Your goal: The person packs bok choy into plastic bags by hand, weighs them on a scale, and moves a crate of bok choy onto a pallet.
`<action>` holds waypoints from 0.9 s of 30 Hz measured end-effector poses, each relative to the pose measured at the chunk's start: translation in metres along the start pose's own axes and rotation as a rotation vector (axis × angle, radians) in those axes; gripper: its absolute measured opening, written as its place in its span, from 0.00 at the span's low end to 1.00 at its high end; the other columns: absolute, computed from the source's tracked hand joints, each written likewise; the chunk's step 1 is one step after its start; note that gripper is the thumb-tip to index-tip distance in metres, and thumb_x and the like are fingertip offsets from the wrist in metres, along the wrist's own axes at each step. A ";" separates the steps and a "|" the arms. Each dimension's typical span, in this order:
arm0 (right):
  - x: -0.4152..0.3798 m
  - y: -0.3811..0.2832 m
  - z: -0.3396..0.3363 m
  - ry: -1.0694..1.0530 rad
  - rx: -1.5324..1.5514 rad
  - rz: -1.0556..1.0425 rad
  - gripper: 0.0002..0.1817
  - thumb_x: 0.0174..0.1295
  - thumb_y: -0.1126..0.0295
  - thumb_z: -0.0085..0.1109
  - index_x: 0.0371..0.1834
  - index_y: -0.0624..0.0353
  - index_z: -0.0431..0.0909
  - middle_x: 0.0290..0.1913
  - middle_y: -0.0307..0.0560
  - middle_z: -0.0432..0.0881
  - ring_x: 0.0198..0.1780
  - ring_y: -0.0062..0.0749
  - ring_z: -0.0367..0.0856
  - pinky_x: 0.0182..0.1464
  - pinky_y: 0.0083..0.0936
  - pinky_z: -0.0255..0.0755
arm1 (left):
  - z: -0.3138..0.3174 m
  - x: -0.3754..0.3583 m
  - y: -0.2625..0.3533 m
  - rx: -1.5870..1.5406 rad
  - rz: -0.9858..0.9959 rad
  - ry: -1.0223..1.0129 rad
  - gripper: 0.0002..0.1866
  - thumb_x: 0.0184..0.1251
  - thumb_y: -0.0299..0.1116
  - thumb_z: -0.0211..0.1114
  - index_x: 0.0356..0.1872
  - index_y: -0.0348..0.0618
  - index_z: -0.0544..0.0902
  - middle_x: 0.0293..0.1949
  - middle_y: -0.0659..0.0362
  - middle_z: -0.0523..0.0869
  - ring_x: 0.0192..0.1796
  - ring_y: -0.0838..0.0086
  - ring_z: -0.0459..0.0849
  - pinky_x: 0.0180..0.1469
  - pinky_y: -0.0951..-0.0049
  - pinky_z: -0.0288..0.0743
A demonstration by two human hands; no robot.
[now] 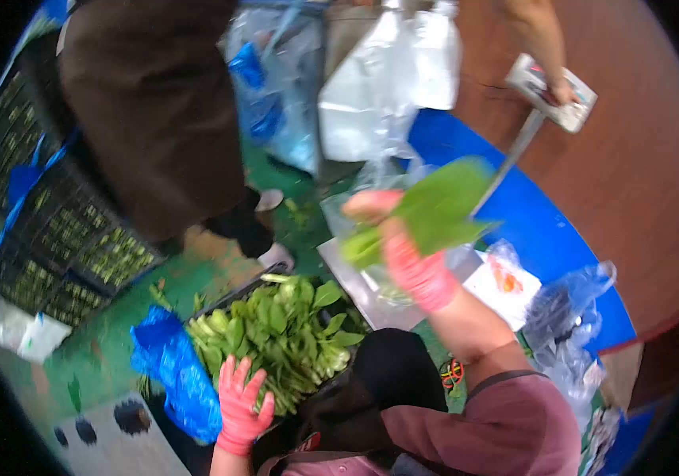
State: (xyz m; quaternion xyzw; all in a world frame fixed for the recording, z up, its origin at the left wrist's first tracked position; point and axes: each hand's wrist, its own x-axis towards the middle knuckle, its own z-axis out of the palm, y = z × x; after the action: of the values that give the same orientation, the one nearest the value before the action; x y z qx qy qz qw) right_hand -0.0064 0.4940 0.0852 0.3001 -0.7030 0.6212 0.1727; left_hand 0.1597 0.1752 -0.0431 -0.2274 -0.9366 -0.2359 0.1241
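My right hand, in a pink glove, is raised and closed around a bunch of leafy greens. The broad leaves point right and are smeared by motion. Below it are a flat metal scale platform and clear plastic bags. My left hand, also gloved in pink, has its fingers spread at the near edge of a heap of leafy greens in a dark crate. No item shows in that hand. A crumpled blue plastic bag lies just left of it.
A person in a dark apron stands ahead, beside stacked black crates of greens. Another hand touches the scale's display head at upper right. White bags hang at the back. Clear bags lie along the blue edge at right.
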 end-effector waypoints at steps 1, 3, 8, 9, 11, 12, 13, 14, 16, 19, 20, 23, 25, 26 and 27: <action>0.006 -0.012 -0.001 0.082 0.029 0.007 0.25 0.67 0.51 0.54 0.59 0.58 0.72 0.51 0.45 0.79 0.51 0.27 0.76 0.54 0.28 0.72 | 0.000 -0.004 -0.004 -0.016 -0.062 0.024 0.24 0.52 0.33 0.65 0.53 0.44 0.77 0.63 0.47 0.69 0.67 0.41 0.63 0.66 0.43 0.58; -0.007 -0.005 0.004 0.100 0.210 0.108 0.22 0.67 0.55 0.55 0.57 0.58 0.73 0.50 0.46 0.79 0.49 0.26 0.77 0.49 0.27 0.74 | 0.006 -0.005 -0.015 -0.052 -0.199 0.113 0.22 0.53 0.31 0.65 0.52 0.43 0.78 0.61 0.46 0.72 0.67 0.42 0.64 0.66 0.46 0.60; -0.067 0.040 0.095 -0.382 0.260 0.516 0.32 0.63 0.55 0.61 0.65 0.62 0.64 0.60 0.55 0.73 0.59 0.40 0.73 0.59 0.36 0.69 | 0.021 -0.006 -0.051 -0.099 -0.475 0.236 0.20 0.59 0.29 0.62 0.54 0.41 0.77 0.60 0.44 0.73 0.65 0.47 0.67 0.67 0.55 0.60; -0.081 0.062 0.105 -0.582 0.023 0.361 0.36 0.62 0.55 0.62 0.68 0.62 0.60 0.63 0.58 0.70 0.63 0.45 0.70 0.64 0.38 0.65 | 0.023 -0.012 -0.053 -0.089 -0.490 0.235 0.20 0.59 0.29 0.62 0.54 0.41 0.77 0.60 0.44 0.73 0.65 0.47 0.67 0.67 0.55 0.60; -0.103 0.079 0.101 -0.621 -0.171 0.506 0.40 0.61 0.57 0.63 0.70 0.64 0.55 0.64 0.60 0.68 0.64 0.46 0.69 0.66 0.37 0.62 | 0.027 -0.013 -0.056 -0.154 -0.541 0.240 0.20 0.60 0.30 0.62 0.55 0.42 0.77 0.60 0.45 0.73 0.65 0.49 0.68 0.67 0.56 0.60; -0.105 0.083 0.091 -0.641 -0.389 0.648 0.44 0.60 0.58 0.65 0.72 0.66 0.51 0.65 0.61 0.66 0.65 0.47 0.68 0.67 0.36 0.60 | 0.031 -0.015 -0.055 -0.163 -0.522 0.272 0.20 0.61 0.30 0.61 0.55 0.41 0.76 0.60 0.45 0.74 0.65 0.49 0.68 0.67 0.56 0.61; -0.101 0.077 0.078 -0.640 -0.352 0.597 0.40 0.59 0.59 0.65 0.70 0.65 0.56 0.64 0.60 0.68 0.65 0.44 0.69 0.65 0.34 0.63 | 0.033 -0.015 -0.052 -0.194 -0.516 0.279 0.21 0.61 0.30 0.61 0.56 0.38 0.74 0.59 0.44 0.73 0.64 0.49 0.69 0.66 0.56 0.61; -0.100 0.075 0.066 -0.657 -0.236 0.635 0.37 0.59 0.59 0.65 0.68 0.64 0.60 0.63 0.58 0.70 0.64 0.43 0.71 0.64 0.33 0.64 | 0.037 -0.016 -0.049 -0.163 -0.488 0.289 0.23 0.61 0.29 0.60 0.58 0.36 0.72 0.60 0.42 0.72 0.64 0.47 0.68 0.67 0.55 0.60; -0.101 0.062 0.043 -0.602 -0.113 0.659 0.30 0.59 0.60 0.65 0.63 0.62 0.69 0.58 0.53 0.77 0.59 0.39 0.76 0.60 0.32 0.69 | 0.040 -0.007 -0.037 -0.080 -0.406 0.232 0.26 0.59 0.29 0.60 0.60 0.34 0.69 0.62 0.39 0.69 0.66 0.44 0.65 0.68 0.53 0.58; -0.114 0.053 0.020 -0.605 -0.193 0.578 0.28 0.62 0.57 0.61 0.62 0.60 0.69 0.55 0.54 0.79 0.53 0.38 0.80 0.56 0.33 0.72 | 0.042 0.011 -0.017 -0.027 -0.206 0.050 0.31 0.58 0.29 0.59 0.65 0.34 0.64 0.65 0.38 0.64 0.69 0.40 0.59 0.70 0.49 0.52; -0.120 0.051 0.014 -0.601 -0.223 0.608 0.28 0.62 0.57 0.60 0.62 0.60 0.70 0.54 0.55 0.79 0.53 0.39 0.80 0.56 0.33 0.73 | 0.050 0.012 -0.015 -0.035 -0.138 0.025 0.32 0.56 0.31 0.60 0.64 0.34 0.64 0.65 0.38 0.64 0.69 0.39 0.59 0.69 0.46 0.51; -0.131 0.047 -0.011 -0.528 -0.259 0.668 0.27 0.63 0.57 0.58 0.62 0.60 0.70 0.54 0.55 0.80 0.53 0.40 0.80 0.56 0.33 0.73 | 0.073 0.018 -0.015 -0.037 -0.050 -0.051 0.31 0.56 0.33 0.60 0.62 0.35 0.66 0.65 0.39 0.64 0.68 0.37 0.58 0.68 0.41 0.50; -0.136 0.051 -0.026 -0.482 -0.279 0.697 0.27 0.63 0.58 0.59 0.62 0.59 0.70 0.54 0.55 0.79 0.53 0.40 0.80 0.56 0.33 0.73 | 0.076 0.029 -0.011 0.012 -0.010 -0.048 0.28 0.58 0.33 0.59 0.61 0.35 0.68 0.64 0.41 0.67 0.67 0.41 0.62 0.67 0.44 0.53; -0.137 0.054 -0.034 -0.449 -0.323 0.672 0.27 0.63 0.56 0.58 0.61 0.59 0.71 0.53 0.55 0.80 0.52 0.42 0.81 0.55 0.33 0.74 | 0.066 0.037 0.002 0.075 -0.105 -0.136 0.27 0.60 0.39 0.62 0.60 0.38 0.72 0.63 0.43 0.69 0.67 0.41 0.63 0.68 0.46 0.56; -0.137 0.058 -0.041 -0.421 -0.362 0.648 0.27 0.62 0.54 0.57 0.60 0.58 0.72 0.52 0.56 0.80 0.50 0.43 0.82 0.54 0.33 0.74 | 0.068 0.037 0.002 0.118 -0.096 -0.165 0.29 0.63 0.41 0.60 0.63 0.37 0.70 0.66 0.43 0.67 0.67 0.42 0.62 0.68 0.47 0.55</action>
State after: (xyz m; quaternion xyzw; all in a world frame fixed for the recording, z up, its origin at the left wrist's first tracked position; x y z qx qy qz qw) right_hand 0.0558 0.5649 -0.0372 0.1487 -0.8785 0.4353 -0.1288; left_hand 0.1201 0.2242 -0.0877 -0.1934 -0.9657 -0.1664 0.0482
